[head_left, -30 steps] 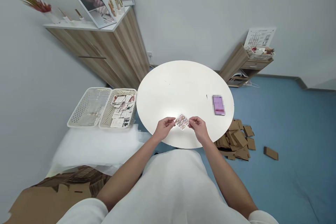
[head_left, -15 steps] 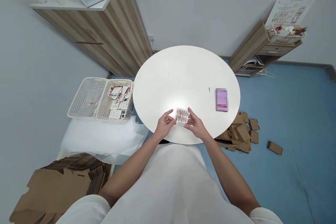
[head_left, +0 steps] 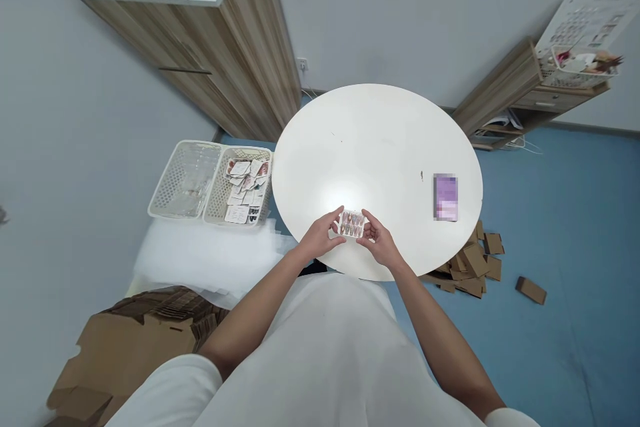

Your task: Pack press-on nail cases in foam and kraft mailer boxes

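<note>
A small clear tray of press-on nails (head_left: 352, 224), laid out in two rows, is held between my two hands just over the near part of the white oval table (head_left: 370, 140). My left hand (head_left: 324, 235) grips the tray's left edge between thumb and fingers. On the opposite edge, my right hand (head_left: 379, 239) has its thumb near the lower corner and its forefinger at the upper one. To the right on the tabletop lies a purple packet (head_left: 445, 197), its print blurred out.
Left of the table stand a white basket of cards (head_left: 210, 203) and another basket with clear plastic pieces (head_left: 165, 180). White foam sheets (head_left: 200, 253) and flattened cardboard (head_left: 130, 353) lie nearer me. Small brown boxes (head_left: 470, 267) are heaped on the floor at right.
My left hand has shifted its hold, with thumb and fingers now spanning the tray's left side. The nails face up more squarely. The whole view has swung slightly left.
</note>
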Demonstrator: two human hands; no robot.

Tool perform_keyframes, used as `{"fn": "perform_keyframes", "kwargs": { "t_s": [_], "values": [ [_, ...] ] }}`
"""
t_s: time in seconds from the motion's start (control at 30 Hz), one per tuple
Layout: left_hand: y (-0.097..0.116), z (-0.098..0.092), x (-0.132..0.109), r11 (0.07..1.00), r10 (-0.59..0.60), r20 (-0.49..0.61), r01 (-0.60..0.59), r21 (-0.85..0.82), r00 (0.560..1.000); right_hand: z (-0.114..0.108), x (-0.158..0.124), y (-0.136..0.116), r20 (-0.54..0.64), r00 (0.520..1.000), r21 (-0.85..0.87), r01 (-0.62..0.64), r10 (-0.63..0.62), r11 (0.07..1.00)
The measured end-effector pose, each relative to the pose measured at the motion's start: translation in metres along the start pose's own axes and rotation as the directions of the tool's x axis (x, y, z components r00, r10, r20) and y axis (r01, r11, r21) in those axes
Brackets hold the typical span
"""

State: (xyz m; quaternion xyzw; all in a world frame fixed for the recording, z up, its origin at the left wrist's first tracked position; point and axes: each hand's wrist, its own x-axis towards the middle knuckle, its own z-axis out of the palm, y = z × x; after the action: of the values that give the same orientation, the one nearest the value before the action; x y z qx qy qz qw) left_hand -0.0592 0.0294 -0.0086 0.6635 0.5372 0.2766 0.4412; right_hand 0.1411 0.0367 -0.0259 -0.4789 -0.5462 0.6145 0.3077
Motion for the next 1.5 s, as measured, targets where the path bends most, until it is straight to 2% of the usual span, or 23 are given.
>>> {"fn": "perform_keyframes", "kwargs": {
  "t_s": [0.17, 0.37, 0.53, 0.77, 0.93, 1.07, 1.33, 1.5],
  "values": [
    [-0.028, -0.02, -0.007, 1.0, 0.007, -0.01, -0.007, 0.028, 1.0, 0.034, 0.014, 0.007, -0.033, 0.999, -0.094, -0.033, 0.03, 0.995],
    [-0.068, -0.041, -0.022, 0.996, -0.054, -0.142, 0.064, 0.067, 0.988, 0.082, 0.041, 0.014, -0.048, 0.999, -0.211, -0.012, 0.002, 0.977],
    [-0.101, -0.046, -0.03, 0.986, -0.139, -0.219, 0.157, 0.065, 0.966, 0.114, 0.064, 0.023, -0.051, 0.999, -0.314, -0.032, 0.017, 0.949],
    [-0.13, -0.051, -0.029, 0.96, -0.263, -0.204, 0.278, 0.046, 0.943, 0.145, 0.087, 0.04, -0.104, 0.989, -0.372, -0.135, 0.103, 0.918],
    [-0.14, -0.049, -0.028, 0.93, -0.343, -0.165, 0.359, 0.081, 0.925, 0.157, 0.1, 0.047, -0.098, 0.983, -0.463, -0.183, 0.155, 0.867],
    [-0.141, -0.048, -0.029, 0.928, -0.351, -0.173, 0.367, 0.066, 0.92, 0.161, 0.101, 0.048, -0.118, 0.982, -0.485, -0.189, 0.151, 0.854],
    [-0.135, -0.045, -0.037, 0.923, -0.376, -0.194, 0.384, 0.001, 0.906, 0.17, 0.079, 0.051, -0.175, 0.966, -0.343, -0.239, 0.188, 0.909],
    [-0.136, -0.053, -0.03, 0.928, -0.361, -0.215, 0.373, 0.016, 0.908, 0.177, 0.088, 0.045, -0.213, 0.958, -0.254, -0.243, 0.191, 0.936]
  ]
}}
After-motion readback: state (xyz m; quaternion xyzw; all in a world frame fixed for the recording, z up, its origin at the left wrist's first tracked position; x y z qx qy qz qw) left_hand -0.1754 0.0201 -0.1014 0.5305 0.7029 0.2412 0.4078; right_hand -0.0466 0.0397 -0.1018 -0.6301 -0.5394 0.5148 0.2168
